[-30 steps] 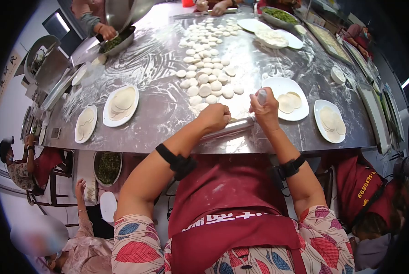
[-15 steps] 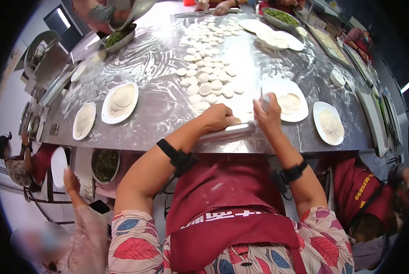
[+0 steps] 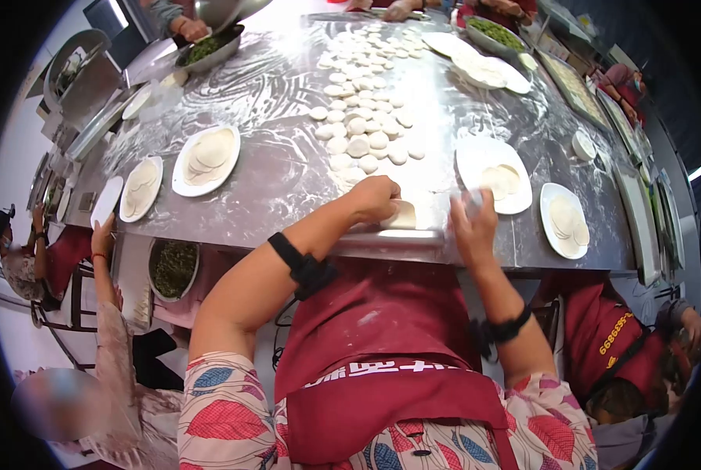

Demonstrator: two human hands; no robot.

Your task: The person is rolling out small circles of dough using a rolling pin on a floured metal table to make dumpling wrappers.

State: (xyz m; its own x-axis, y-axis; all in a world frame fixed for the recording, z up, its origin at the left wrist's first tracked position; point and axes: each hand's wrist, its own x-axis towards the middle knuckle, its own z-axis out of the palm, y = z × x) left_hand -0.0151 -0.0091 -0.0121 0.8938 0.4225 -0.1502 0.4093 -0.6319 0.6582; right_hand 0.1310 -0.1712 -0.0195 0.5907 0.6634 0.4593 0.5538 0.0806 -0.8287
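My left hand [image 3: 375, 200] is closed on the edge of a thin round dough wrapper [image 3: 402, 215] near the table's front edge. Just below the wrapper lies a metal rolling pin [image 3: 397, 237]. At its right end is my right hand [image 3: 473, 223], fingers curled and slightly blurred; the contact with the pin is partly hidden. Beyond my hands, many flattened dough pieces [image 3: 366, 129] run up the floured table. A white plate [image 3: 476, 153] with rolled wrappers stands just past my right hand.
Plates of wrappers stand at left [image 3: 184, 182] and right [image 3: 550, 196]. A person's hand [image 3: 104, 235] holds a white plate [image 3: 108, 200] at the left edge. Below is a bowl of green filling [image 3: 173, 268]. Co-workers' hands and filling bowls [image 3: 217, 55] are across the steel table [image 3: 272, 117].
My right hand has come lower beside the pin, and more of the wrapper shows at my left hand. The person on the left has brought a white plate up to the table edge.
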